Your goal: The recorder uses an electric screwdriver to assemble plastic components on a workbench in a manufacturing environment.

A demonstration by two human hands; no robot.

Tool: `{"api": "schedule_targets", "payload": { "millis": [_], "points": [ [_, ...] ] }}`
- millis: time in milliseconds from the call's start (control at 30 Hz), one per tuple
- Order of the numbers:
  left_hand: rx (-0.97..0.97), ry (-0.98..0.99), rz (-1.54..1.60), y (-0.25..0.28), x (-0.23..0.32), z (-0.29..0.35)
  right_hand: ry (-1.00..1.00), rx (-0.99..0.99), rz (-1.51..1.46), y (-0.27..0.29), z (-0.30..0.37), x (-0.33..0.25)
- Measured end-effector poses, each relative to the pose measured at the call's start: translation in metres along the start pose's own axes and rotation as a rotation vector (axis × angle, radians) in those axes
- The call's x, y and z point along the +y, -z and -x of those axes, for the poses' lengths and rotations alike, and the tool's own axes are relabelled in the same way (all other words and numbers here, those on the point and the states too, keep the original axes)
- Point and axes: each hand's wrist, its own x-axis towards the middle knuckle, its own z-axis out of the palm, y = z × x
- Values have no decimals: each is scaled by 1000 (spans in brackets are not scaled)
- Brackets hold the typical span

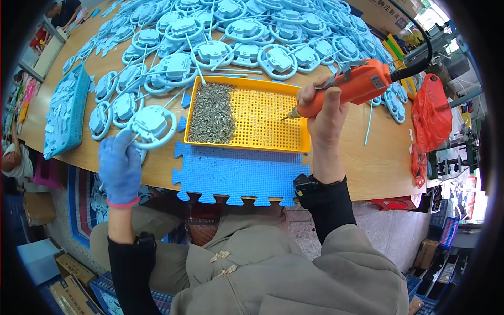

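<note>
My left hand (121, 167), in a blue glove with a pink cuff, has its fingers closed on the near-left side of a light-blue plastic wheel-shaped part (151, 122). That part is a ring with a raised box in its middle, like a toy steering wheel. My bare right hand (326, 113) is wrapped around an orange electric screwdriver (353, 84). Its bit points left and hangs above the right half of a yellow perforated tray (262, 145). Small metal screws (211, 113) fill the tray's left part. No screw can be made out on the bit tip.
Many similar light-blue wheel parts (247, 30) are heaped across the back. A blue foam mat (236, 173) lies beneath the tray. At left stands a turquoise basket (79, 113) of flat light-blue pieces; at right hangs a red plastic bag (431, 113). The screwdriver's black cord (428, 52) curves upward.
</note>
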Motion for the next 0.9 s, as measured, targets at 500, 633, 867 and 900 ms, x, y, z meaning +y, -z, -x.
{"api": "schedule_targets", "payload": {
  "millis": [500,633,867,900],
  "points": [
    [-79,11,312,-17,90,67,-50,-272,-119,-88,54,-52],
    [-80,-27,291,-19,88,68,-176,-308,-271,-88,63,-45],
    [-94,-41,303,-19,89,66,-176,-328,-234,-92,70,-39],
    [-98,-44,295,-18,88,65,-181,-329,-242,-95,71,-38]
  ]
}}
